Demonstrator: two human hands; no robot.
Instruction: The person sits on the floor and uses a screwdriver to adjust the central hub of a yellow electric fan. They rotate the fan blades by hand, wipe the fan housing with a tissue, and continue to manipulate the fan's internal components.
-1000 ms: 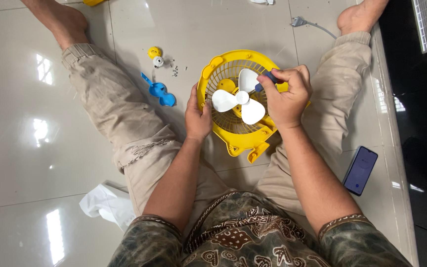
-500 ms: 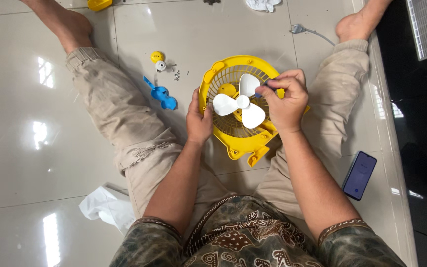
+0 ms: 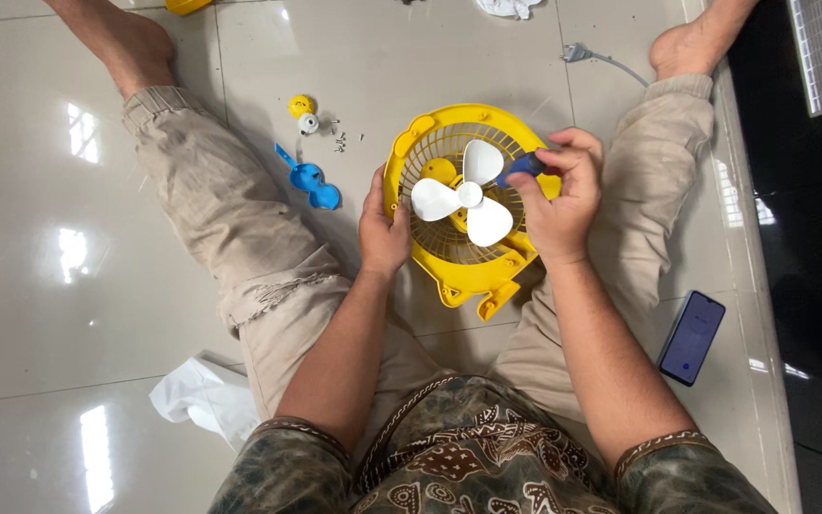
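While fingers curl: right hand (image 3: 556, 205) grip tight on blue-handled screwdriver (image 3: 523, 168), left hand (image 3: 384, 228) clasping yellow fan (image 3: 449, 276) rim

Your left hand (image 3: 384, 228) lies with fingers curled and thumb pointing forward, forearm running straight back to your elbow. Your right hand (image 3: 556, 200) is closed in a fist-like grip, knuckles up, wrist slightly bent inward. Both forearms are bare, angling together ahead of your chest.

A dark rectangular phone (image 3: 692, 338) with a bluish screen lies on the floor tiles (image 3: 68, 314).
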